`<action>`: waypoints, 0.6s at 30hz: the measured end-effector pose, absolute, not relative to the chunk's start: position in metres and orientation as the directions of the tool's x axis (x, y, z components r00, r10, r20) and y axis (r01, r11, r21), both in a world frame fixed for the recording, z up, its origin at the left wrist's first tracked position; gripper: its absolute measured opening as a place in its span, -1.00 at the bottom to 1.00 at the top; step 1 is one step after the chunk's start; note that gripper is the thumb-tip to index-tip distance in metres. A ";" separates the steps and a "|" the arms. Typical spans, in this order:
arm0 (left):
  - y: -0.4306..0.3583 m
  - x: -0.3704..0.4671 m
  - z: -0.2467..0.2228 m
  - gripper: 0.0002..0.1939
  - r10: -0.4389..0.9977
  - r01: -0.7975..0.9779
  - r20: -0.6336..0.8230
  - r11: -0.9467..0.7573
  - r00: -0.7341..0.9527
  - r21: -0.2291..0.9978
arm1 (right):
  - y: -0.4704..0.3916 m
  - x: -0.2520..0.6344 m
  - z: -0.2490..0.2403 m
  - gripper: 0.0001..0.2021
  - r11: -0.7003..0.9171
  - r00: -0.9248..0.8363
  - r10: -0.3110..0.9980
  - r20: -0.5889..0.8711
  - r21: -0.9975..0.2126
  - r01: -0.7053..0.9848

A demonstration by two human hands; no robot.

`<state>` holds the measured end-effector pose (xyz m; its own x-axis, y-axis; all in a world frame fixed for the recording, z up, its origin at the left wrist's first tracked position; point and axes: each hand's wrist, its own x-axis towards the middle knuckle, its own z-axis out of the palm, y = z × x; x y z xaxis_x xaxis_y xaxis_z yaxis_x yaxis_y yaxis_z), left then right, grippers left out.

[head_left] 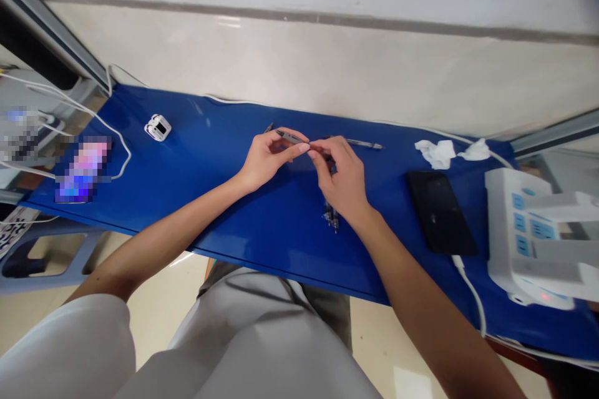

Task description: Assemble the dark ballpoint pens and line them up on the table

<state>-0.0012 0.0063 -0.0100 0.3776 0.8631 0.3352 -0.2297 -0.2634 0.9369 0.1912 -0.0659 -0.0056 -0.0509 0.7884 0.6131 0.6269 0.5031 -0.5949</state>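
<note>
Over the middle of a blue table, my left hand (pixel 267 159) is closed round a dark grey pen (pixel 290 136), held nearly level. Thumb and fingers of my right hand (pixel 344 177) pinch the pen's right end, so the tip itself is hidden. Behind my right hand lies a clear pen (pixel 365 144), partly covered by the fingers. Below that hand the ends of several clear pens (pixel 331 218) stick out; their other ends are out of sight. A short dark tip (pixel 269 128) shows just behind my left hand.
A white earbud case (pixel 158 128) and a pixelated phone (pixel 84 169) are on the left. Crumpled tissues (pixel 436 153), a black phone (pixel 440 212) with a white cable (pixel 472 290), and a white device with blue buttons (pixel 526 230) occupy the right. The wall (pixel 299 68) borders the table's back.
</note>
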 end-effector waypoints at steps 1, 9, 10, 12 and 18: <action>0.006 -0.001 -0.010 -0.60 0.864 -0.231 0.328 -0.254 0.381 0.939 | -0.066 0.191 -0.005 -0.79 0.494 -0.038 0.792 0.610 -0.603 0.627; 0.006 -0.001 -0.009 -0.57 0.871 -0.230 0.311 -0.236 0.381 0.944 | -0.066 0.190 -0.003 -0.76 0.473 0.011 0.789 0.614 -0.619 0.627; 0.006 -0.001 -0.009 -0.57 0.872 -0.228 0.310 -0.237 0.378 0.944 | -0.066 0.190 -0.004 -0.75 0.473 -0.003 0.796 0.605 -0.621 0.625; 0.006 -0.001 -0.009 -0.57 0.871 -0.227 0.312 -0.239 0.380 0.944 | -0.066 0.190 -0.004 -0.76 0.480 -0.024 0.799 0.600 -0.614 0.627; 0.006 -0.002 -0.010 -0.57 0.863 -0.232 0.331 -0.258 0.381 0.938 | -0.065 0.191 -0.006 -0.78 0.499 0.018 0.759 0.651 -0.600 0.625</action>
<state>-0.0016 0.0061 -0.0097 0.3806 0.8633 0.3314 -0.2321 -0.2577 0.9379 0.1905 -0.0646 -0.0061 0.0177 0.7591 0.6507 0.6252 0.4995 -0.5997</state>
